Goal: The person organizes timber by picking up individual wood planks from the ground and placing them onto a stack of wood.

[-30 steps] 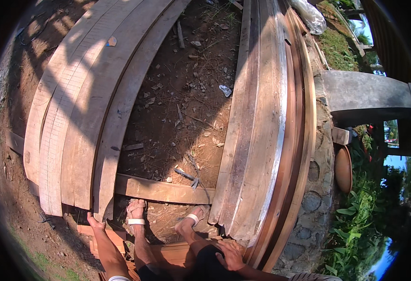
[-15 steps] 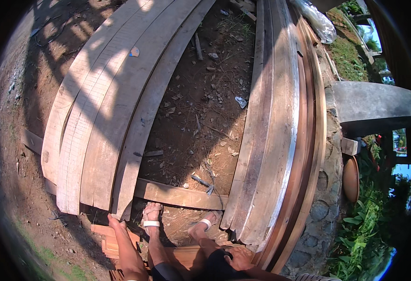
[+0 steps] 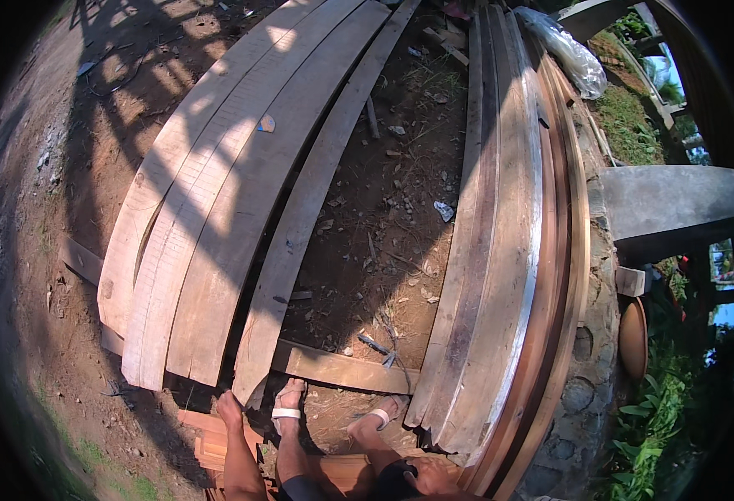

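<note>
My left hand [image 3: 229,407] grips the near end of a narrow wooden plank [image 3: 287,259], at its left corner. Its fingertips are partly hidden against the wood. This plank lies lengthwise at the right side of a group of wider boards [image 3: 216,275], and a dark gap separates it from the nearest one. Low in the picture, my right hand [image 3: 430,478] rests by my right knee, fingers loosely spread and nothing seen in them.
Crosswise beneath the boards runs a timber [image 3: 342,369]. Long planks [image 3: 500,275] are stacked at right beside a stone wall edge [image 3: 580,384]. Reddish wood pieces [image 3: 208,438] lie by my feet. Clear plastic sheeting [image 3: 571,54] is at the far right.
The narrow plank's near end has shifted right along with my left hand, widening the gap to the neighbouring board. My right hand stays by the knee. The whole view has shifted slightly.
</note>
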Available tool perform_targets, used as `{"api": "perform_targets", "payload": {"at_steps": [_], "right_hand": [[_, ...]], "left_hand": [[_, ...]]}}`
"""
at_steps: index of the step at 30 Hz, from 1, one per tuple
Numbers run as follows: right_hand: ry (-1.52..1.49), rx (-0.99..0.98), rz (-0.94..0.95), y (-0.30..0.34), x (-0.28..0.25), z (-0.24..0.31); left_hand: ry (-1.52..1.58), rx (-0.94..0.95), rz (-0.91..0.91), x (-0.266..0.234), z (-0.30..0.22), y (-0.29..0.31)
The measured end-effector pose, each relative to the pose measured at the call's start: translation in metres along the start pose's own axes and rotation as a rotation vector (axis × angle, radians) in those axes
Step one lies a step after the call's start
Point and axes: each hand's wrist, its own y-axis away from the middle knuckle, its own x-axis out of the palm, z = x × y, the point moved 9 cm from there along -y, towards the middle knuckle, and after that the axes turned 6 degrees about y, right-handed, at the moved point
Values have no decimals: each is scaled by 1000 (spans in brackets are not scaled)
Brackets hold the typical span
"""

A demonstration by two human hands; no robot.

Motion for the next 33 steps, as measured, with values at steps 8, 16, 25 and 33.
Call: {"api": "perform_targets", "payload": {"at_steps": [8,16,25,33], "right_hand": [[106,-210,-56,7,-3,3],[145,-196,-131,-10,25,-19],[355,-63,32,-34,63,-64],[397,-22,71,-36,57,-62]], "left_hand": [[-339,-92,462,-1,-74,11],[-466,-165,647,19,-64,-6],[-488,-41,608,23,-78,-2],[-534,-100,597,34,-36,-16]]}}
